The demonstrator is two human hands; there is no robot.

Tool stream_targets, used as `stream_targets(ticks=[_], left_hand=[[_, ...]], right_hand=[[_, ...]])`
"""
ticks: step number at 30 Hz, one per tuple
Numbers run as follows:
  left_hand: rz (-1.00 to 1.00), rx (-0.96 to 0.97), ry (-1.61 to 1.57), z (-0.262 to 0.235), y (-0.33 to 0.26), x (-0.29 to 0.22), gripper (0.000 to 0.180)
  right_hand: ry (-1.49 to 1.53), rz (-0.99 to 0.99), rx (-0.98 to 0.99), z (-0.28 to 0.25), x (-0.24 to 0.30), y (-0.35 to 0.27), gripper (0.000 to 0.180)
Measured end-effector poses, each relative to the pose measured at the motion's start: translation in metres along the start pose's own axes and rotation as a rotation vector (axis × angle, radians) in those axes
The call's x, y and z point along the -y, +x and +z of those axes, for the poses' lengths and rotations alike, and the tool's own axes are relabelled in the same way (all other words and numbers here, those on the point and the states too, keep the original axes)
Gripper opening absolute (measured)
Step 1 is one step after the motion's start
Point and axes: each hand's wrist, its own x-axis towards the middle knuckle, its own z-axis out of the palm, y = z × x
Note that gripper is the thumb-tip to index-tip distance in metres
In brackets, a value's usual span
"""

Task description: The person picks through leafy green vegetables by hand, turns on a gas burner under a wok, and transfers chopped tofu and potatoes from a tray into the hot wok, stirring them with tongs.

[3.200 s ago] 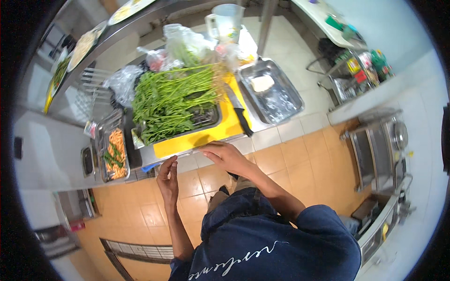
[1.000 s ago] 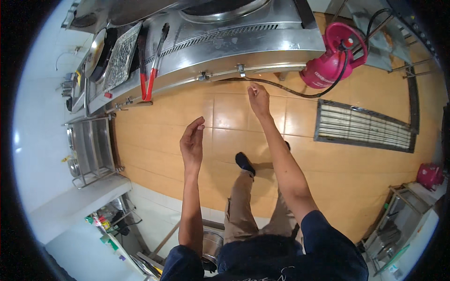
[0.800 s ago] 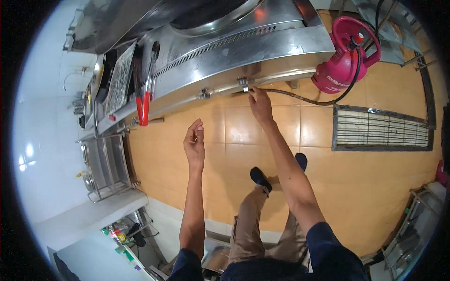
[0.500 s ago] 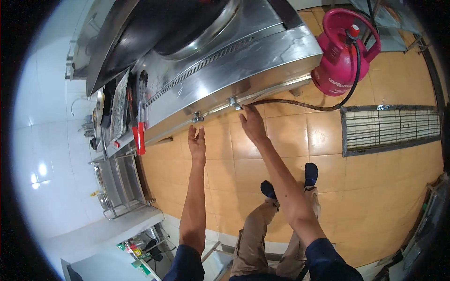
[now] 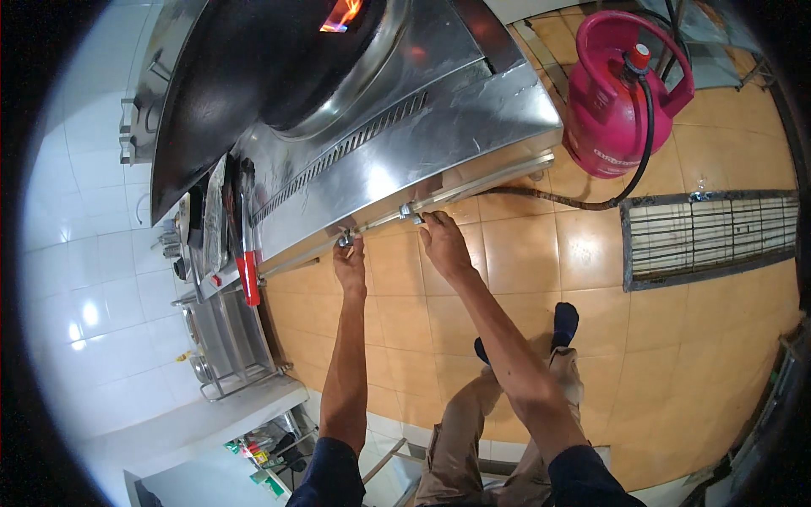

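Observation:
My left hand (image 5: 350, 267) has its fingers closed around the left metal gas valve (image 5: 345, 239) on the front of the steel stove (image 5: 473, 127). To its right, my right hand (image 5: 444, 245) pinches the handle of a second gas valve (image 5: 406, 212) on the same pipe (image 5: 460, 191). An orange and blue flame (image 5: 341, 15) burns at the top of the view, by the large dark wok (image 5: 245, 76). My fingertips partly hide both valve handles.
A pink gas cylinder (image 5: 610, 127) stands right of the stove, its black hose (image 5: 583, 201) curving down near the floor grate (image 5: 710, 241). Red-handled tongs (image 5: 247, 275) overhang the stove's left end. A steel rack (image 5: 228, 338) stands at left.
A flame now shows at the burner. My left hand has moved up and closed on the left valve. My right fingers have curled onto the right valve's handle. The view has shifted slightly.

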Motion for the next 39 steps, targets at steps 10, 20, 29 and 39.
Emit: stream_targets(ticks=[10, 20, 29, 39], left_hand=[[-0.013, 0.002, -0.234, 0.021, -0.002, -0.02, 0.033], [0.0, -0.053, -0.242, 0.038, 0.001, -0.032, 0.031], [0.028, -0.069, -0.218, 0.038, 0.008, -0.022, 0.026], [0.028, -0.107, -0.251, 0.055, -0.001, -0.041, 0.02]], right_hand=[[-0.01, 0.092, 0.124, -0.02, -0.005, 0.024, 0.027], [0.034, 0.167, 0.206, -0.029, -0.009, 0.039, 0.031], [-0.015, 0.092, 0.132, -0.022, -0.014, 0.038, 0.027], [-0.017, 0.105, 0.156, -0.028, -0.016, 0.044, 0.028]])
